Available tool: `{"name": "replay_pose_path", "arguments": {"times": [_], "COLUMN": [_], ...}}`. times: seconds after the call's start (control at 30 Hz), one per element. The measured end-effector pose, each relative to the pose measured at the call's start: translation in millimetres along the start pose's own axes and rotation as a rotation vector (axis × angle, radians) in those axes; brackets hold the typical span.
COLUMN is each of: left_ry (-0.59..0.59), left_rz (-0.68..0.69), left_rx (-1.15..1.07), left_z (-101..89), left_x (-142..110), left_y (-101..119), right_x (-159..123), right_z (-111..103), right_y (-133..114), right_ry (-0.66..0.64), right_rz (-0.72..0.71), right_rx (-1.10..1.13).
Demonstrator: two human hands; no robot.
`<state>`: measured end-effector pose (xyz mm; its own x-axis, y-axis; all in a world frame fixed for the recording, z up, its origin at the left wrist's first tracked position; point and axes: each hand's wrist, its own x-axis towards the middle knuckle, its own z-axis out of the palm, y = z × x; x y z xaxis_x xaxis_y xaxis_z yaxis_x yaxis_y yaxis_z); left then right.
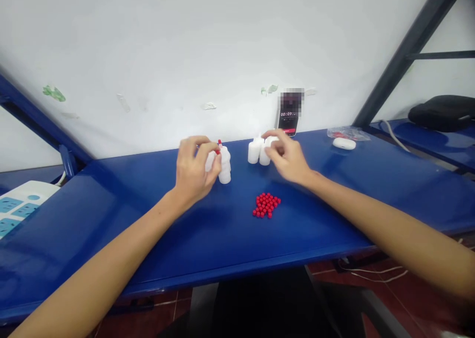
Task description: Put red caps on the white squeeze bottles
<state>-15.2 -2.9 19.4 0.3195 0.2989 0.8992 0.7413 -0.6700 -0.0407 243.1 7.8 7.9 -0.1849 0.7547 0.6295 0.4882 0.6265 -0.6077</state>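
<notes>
At the left group of small white squeeze bottles (224, 173), my left hand (195, 169) has its thumb and forefinger curled about a red-capped bottle, which the fingers partly hide. A red tip shows between those fingertips, and another red cap (219, 142) tops a bottle just behind. My right hand (287, 157) is at a second group of white bottles (254, 152), thumb and forefinger bent around one of them. No red caps show on this group. Between the hands and closer to me lies a loose cluster of small red caps (266, 205).
A phone (288, 113) showing a timer leans on the wall behind the right group. On the blue table (156, 244), a white earbud case (344, 143) and a clear plastic bag (352, 132) lie at right. A power strip (27, 204) sits at far left.
</notes>
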Motion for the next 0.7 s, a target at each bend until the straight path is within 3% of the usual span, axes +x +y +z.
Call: {"name": "replay_pose_path", "arguments": {"times": [0.1,0.27,0.37,0.53,0.7], "left_ry": [-0.052,-0.235,-0.291,-0.386,-0.357], "left_rz": [-0.120,-0.249,-0.240,-0.248,-0.213], "left_rx": [-0.024,-0.056,-0.038,-0.007,0.049], "left_z": [-1.4,2.1,2.8,1.0,0.4], "left_x": [3,-2,-3,1,2], "left_y": [-11,-12,-10,-9,-12], "right_x": [8,12,11,9,5], "right_z": [-9,-12,-8,-3,-1], "right_y": [15,27,29,28,14], "right_ry": [0.107,-0.015,-0.037,0.046,0.019], "right_rz": [0.106,0.262,0.237,0.153,0.169], "right_rx": [-0.051,-0.205,-0.237,-0.177,-0.137]}}
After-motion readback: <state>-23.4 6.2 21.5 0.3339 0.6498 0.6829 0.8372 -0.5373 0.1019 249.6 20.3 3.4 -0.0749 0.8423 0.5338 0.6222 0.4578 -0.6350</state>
